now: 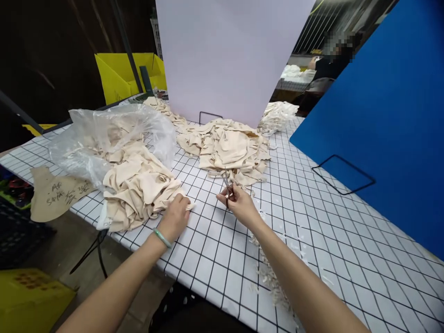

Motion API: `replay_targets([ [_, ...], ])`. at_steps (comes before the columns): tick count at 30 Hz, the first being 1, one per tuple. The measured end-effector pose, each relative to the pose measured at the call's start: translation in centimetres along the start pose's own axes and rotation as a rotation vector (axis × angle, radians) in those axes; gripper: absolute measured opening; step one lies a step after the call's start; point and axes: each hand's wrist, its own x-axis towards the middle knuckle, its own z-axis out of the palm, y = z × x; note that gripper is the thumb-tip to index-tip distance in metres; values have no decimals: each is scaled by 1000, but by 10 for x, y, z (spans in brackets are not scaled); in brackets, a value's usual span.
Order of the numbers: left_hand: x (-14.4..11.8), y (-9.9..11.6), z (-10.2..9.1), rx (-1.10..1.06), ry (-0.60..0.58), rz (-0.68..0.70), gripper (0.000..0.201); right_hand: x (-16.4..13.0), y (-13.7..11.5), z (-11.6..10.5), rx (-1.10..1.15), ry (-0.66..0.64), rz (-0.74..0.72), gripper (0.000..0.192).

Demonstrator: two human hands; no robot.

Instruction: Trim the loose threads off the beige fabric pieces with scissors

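My left hand [175, 215], with a green bangle on the wrist, rests on the near edge of a pile of beige fabric pieces [138, 189] that spills from a clear plastic bag [104, 138]. In my right hand [239, 203] I grip small thread snips [227, 183], blades pointing away from me. Just beyond the snips lies a second, flatter heap of beige pieces [231, 150]. Both hands hover over a white table with a black grid [312, 231].
A brown paper tag with writing [53, 194] lies at the table's left edge. A lilac board [229, 55] stands behind the piles, a blue board [381, 115] on the right. Cut scraps [268, 273] litter the near edge. Yellow crates sit left; another person works far back.
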Motion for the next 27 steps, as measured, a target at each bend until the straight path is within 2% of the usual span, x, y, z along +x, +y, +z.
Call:
replay_targets([
  [2,-21,20,9,-59,-45,80,31,-15,0,12,63,-72,30,42],
  [5,-56,54,19,-285,-177,287,36,-45,8,19,146,-136,87,39],
  [7,-68,56,14,-364,-200,348,34,-66,18,17,170,-131,135,35],
  [9,-61,37,2,-241,-95,304,32,-84,27,13,162,-86,165,32],
  [11,-36,3,-13,25,43,232,31,-96,31,10,152,-30,158,31],
  [12,-20,-13,-20,74,68,196,32,-100,32,9,151,-8,145,32],
  [14,11,-40,-33,126,68,169,31,-105,29,10,139,20,114,32],
  [16,35,-48,-42,138,13,185,22,-107,23,14,103,37,92,34],
  [18,46,-36,-47,131,-59,222,13,-106,15,23,80,55,64,35],
  [22,32,20,-59,30,-240,299,17,-95,-2,47,173,119,-84,41],
  [24,20,44,-69,-185,-409,251,22,-87,-9,53,269,108,-146,34],
  [27,9,59,-87,-521,-610,65,26,-79,-16,42,440,24,-86,26],
])
